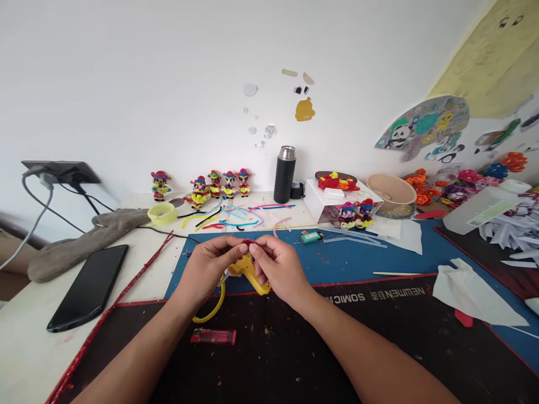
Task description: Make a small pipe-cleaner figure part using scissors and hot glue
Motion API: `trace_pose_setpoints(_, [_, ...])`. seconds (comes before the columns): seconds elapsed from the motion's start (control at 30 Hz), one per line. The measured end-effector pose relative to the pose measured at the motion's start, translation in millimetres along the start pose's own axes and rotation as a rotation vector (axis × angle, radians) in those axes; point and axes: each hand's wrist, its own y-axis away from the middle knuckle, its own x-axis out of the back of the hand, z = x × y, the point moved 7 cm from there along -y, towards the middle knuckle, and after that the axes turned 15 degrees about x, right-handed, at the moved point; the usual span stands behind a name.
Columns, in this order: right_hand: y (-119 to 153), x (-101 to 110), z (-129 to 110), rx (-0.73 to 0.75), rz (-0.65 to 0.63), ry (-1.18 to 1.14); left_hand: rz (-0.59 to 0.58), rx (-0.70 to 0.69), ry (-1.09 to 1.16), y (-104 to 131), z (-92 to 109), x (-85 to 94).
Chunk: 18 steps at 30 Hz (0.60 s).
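Note:
My left hand [213,261] and my right hand [281,262] meet over the mat, thumbs and fingertips pinched together. Between them is a small dark red piece [248,242], apparently pipe cleaner, mostly covered by the fingers. Just beneath the hands lies a yellow glue gun [256,279], partly hidden, with a yellow cord [217,308] curving off to the left. A red translucent lighter [213,336] rests on the black mat [269,365] nearer to me.
Long red tinsel stems [126,289] run along the left beside a black phone [90,286]. Behind are loose coloured pipe cleaners [236,216], several small figures [200,193], a black thermos [285,175] and a white box [320,202]. White paper [471,294] lies right.

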Motion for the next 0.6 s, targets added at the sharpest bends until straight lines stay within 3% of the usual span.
trace_pose_setpoints(0.27, [1,-2,0,0.017,-0.031,0.051,0.034,-0.050,0.044,0,7,9.9])
trace_pose_setpoints(0.6, [2,-2,0,0.028,-0.062,0.130,-0.046,0.017,-0.004,0,8,7.0])
